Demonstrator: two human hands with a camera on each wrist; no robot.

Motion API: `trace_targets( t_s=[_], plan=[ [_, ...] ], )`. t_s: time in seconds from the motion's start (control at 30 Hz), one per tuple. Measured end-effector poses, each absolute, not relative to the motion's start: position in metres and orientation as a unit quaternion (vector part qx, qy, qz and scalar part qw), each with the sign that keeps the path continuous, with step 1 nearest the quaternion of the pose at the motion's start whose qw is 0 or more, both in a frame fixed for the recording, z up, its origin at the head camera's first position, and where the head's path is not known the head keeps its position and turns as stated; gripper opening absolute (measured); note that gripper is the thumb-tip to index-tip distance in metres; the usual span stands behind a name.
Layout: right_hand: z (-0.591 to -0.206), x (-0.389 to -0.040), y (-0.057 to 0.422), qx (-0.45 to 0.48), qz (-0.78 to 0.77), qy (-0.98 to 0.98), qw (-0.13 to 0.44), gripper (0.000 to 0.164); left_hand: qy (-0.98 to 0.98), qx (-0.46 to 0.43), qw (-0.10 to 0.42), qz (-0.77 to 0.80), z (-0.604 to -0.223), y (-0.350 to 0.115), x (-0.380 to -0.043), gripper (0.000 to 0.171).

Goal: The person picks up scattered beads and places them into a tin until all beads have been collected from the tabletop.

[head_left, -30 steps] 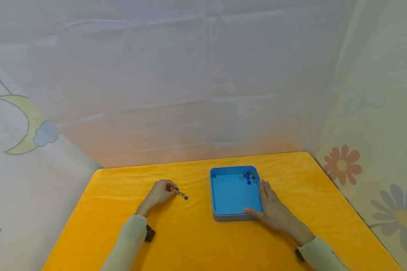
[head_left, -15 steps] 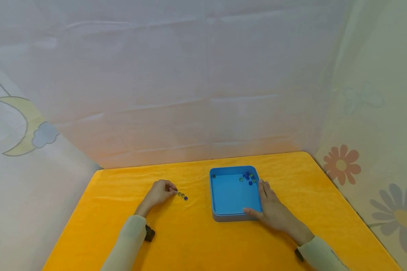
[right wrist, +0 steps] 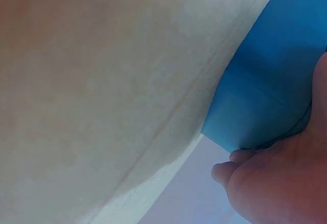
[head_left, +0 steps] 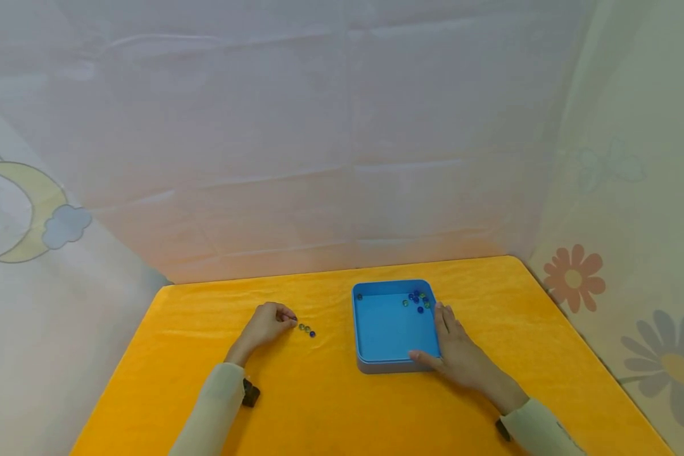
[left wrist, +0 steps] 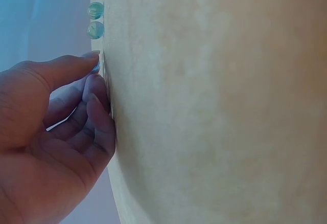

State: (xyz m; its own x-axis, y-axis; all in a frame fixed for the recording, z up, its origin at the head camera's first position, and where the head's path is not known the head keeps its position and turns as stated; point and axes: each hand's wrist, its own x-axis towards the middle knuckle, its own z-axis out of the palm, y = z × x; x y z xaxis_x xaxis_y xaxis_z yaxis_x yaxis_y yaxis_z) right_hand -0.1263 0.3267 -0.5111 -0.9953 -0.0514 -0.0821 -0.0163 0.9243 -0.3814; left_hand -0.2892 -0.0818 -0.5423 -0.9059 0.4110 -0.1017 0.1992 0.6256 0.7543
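At the left of the table, my left hand (head_left: 269, 323) pinches a small glass marble (left wrist: 96, 67) between thumb and fingertips, low over the cloth. The fingers cover most of that marble. Just right of the fingertips lies a short row: two clear greenish marbles (head_left: 304, 328) and a blue marble (head_left: 312, 334) at the far end. My right hand (head_left: 462, 351) rests against the near right corner of a blue square tray (head_left: 396, 361). Its thumb lies on the front rim and its straight fingers along the right side. The right wrist view shows the tray's blue outer wall (right wrist: 265, 75).
Several blue and greenish marbles (head_left: 416, 299) cluster in the tray's far right corner. A single dark marble (head_left: 360, 297) sits in its far left corner. A yellow cloth (head_left: 319, 411) covers the table, with pale printed curtains (head_left: 342, 158) behind and at both sides.
My left fingertips have drawn slightly left, widening the gap to the row of marbles. A blue marble in the tray has shifted a little. The right hand stays in place.
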Motion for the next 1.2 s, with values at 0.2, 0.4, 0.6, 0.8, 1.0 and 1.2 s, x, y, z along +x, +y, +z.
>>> trace_targets(
  t_s=[0.2, 0.4, 0.6, 0.8, 1.0, 1.2],
  plan=[
    [-0.51, -0.126, 0.327, -0.016, -0.19, 0.981, 0.047, 0.129, 0.89, 0.168, 0.127, 0.404, -0.54, -0.084, -0.292, 0.009],
    [-0.508, -0.126, 0.326, -0.015, -0.181, 0.982, 0.048, 0.129, 0.891, 0.164, 0.122, 0.406, -0.536, -0.086, -0.295, 0.01],
    [-0.506, -0.125, 0.325, -0.026, -0.164, 0.986, 0.031, 0.127, 0.888, 0.167, 0.117, 0.413, -0.53, -0.085, -0.295, 0.013],
    [-0.507, -0.125, 0.326, -0.034, -0.135, 0.99, 0.012, 0.126, 0.883, 0.173, 0.115, 0.421, -0.523, -0.081, -0.292, 0.014],
    [-0.506, -0.124, 0.324, -0.039, -0.096, 0.995, -0.002, 0.122, 0.882, 0.178, 0.118, 0.421, -0.515, -0.077, -0.29, 0.013],
    [-0.505, -0.124, 0.324, -0.041, -0.088, 0.995, -0.005, 0.12, 0.88, 0.186, 0.122, 0.419, -0.506, -0.068, -0.288, 0.014]
  ],
)
